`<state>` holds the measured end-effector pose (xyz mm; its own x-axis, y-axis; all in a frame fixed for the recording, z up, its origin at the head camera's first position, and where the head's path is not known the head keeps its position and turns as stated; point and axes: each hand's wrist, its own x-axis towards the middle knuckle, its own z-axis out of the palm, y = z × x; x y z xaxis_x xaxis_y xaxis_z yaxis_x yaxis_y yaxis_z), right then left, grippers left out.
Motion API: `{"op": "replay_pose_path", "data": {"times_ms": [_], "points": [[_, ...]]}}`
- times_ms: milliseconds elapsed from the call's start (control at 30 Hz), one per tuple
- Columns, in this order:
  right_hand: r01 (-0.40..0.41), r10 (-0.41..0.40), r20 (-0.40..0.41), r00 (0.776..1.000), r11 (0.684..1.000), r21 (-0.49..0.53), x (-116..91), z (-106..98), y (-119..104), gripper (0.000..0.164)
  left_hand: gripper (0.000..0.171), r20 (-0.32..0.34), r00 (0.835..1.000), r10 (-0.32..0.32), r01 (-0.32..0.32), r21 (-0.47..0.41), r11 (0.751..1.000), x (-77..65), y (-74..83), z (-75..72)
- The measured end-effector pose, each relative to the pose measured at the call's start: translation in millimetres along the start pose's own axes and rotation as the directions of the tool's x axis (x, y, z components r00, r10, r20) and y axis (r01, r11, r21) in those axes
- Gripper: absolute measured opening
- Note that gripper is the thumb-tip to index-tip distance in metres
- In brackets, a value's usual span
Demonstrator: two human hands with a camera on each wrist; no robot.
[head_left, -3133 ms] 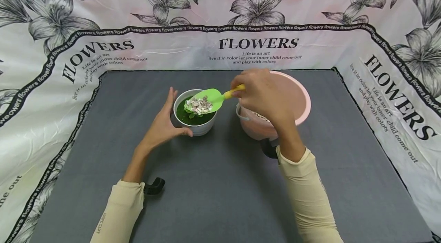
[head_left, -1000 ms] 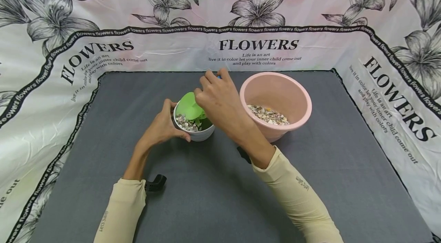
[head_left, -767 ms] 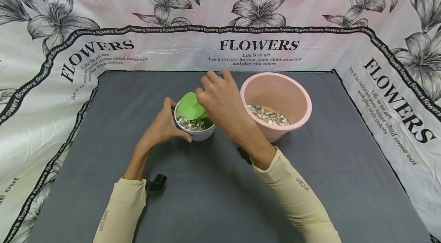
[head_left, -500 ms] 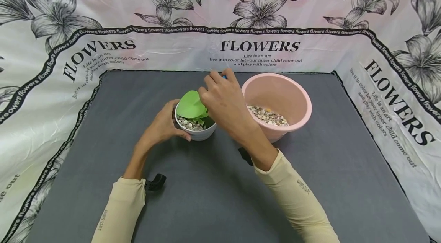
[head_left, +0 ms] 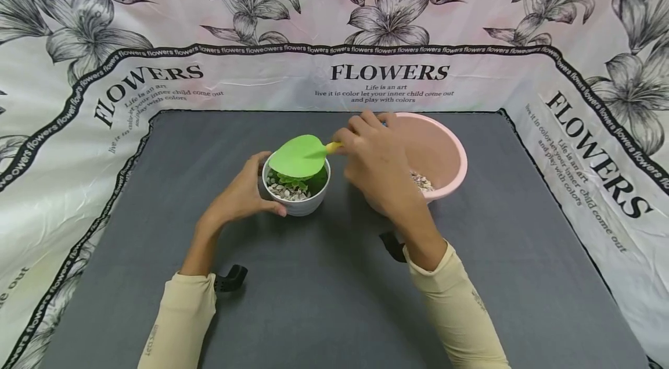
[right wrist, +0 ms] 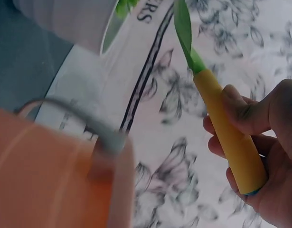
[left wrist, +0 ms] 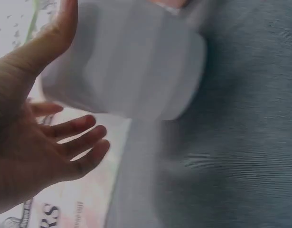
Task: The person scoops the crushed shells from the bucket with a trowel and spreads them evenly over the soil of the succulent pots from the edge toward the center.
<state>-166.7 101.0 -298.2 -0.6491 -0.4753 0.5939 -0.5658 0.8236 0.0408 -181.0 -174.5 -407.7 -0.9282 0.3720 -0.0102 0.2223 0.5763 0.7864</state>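
Note:
A small white flower pot (head_left: 303, 206) stands on the grey table, holding a green succulent (head_left: 291, 182) and pale pebbles (head_left: 287, 192). My left hand (head_left: 243, 192) holds the pot's left side, thumb in front and fingers behind. In the left wrist view the pot (left wrist: 127, 61) lies along the thumb, other fingers spread below it. My right hand (head_left: 378, 162) grips the yellow handle (right wrist: 231, 135) of a toy trowel. Its green blade (head_left: 299, 157) hovers over the pot's back rim, pebbles not visible on it, and hides part of the pot's inside.
Right of the pot stands a pink bucket (head_left: 457, 165) with a handle and pebbles (head_left: 421, 182) at its bottom, partly behind my right hand. Behind the table rises a flower-printed cloth (head_left: 387, 26). Each wrist carries a black camera mount (head_left: 231, 279).
Pebbles from the trowel are now in the pot around the succulent. Over the last half second the right hand has moved right and raised the trowel; the left hand keeps its hold.

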Motion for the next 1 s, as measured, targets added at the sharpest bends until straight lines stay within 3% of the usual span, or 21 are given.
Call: {"op": "replay_pose_path", "data": {"times_ms": [100,233,500,1000], "points": [[-0.05,0.049,0.011,0.999,0.997,0.066,-11,-7,11,0.016,0.121,-0.01,1.0,0.026,-0.026,0.044,0.999,-3.3,8.6,-9.2],[-0.085,0.085,0.005,0.996,0.988,0.127,-22,-14,25,0.013,0.102,-0.09,0.99,0.108,-0.1,0.093,0.991,-2.9,19.9,-14.3],[-0.185,0.199,-0.028,0.98,0.948,0.26,-38,-28,45,0.012,0.079,-0.212,0.926,0.312,-0.308,0.052,0.95,7.2,49.1,0.0],[-0.293,0.304,-0.009,0.953,0.924,0.246,-68,-54,81,0.012,0.07,-0.218,0.867,0.448,-0.452,0.035,0.892,31.0,84.6,28.9]]}}
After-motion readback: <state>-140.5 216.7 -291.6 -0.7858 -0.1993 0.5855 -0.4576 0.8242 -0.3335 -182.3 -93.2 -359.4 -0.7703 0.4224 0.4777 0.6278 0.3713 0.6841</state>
